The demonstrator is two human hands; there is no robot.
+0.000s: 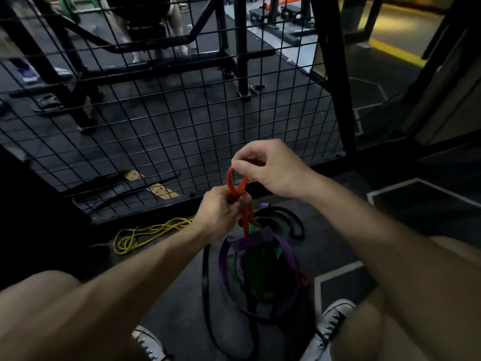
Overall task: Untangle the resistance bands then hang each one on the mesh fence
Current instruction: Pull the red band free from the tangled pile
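A thin red band [230,179] forms a small loop between my hands and runs down into the tangle. My right hand [270,169] pinches the top of that loop. Just below, my left hand [221,211] grips the red band where its strands cross. Under my hands hangs a knot of bands: a wide purple band [251,239], a green band [260,272] inside it, and black bands [208,287] trailing onto the floor. A yellow band [145,234] lies coiled on the floor to the left. The black mesh fence [166,121] stands right in front.
My knees and two white sneakers [333,327] frame the tangle on the dark rubber floor. Behind the fence are black rack frames [242,48], flat plates [135,183] at its base and a person's legs [179,27]. A thick black post [335,82] ends the fence at the right.
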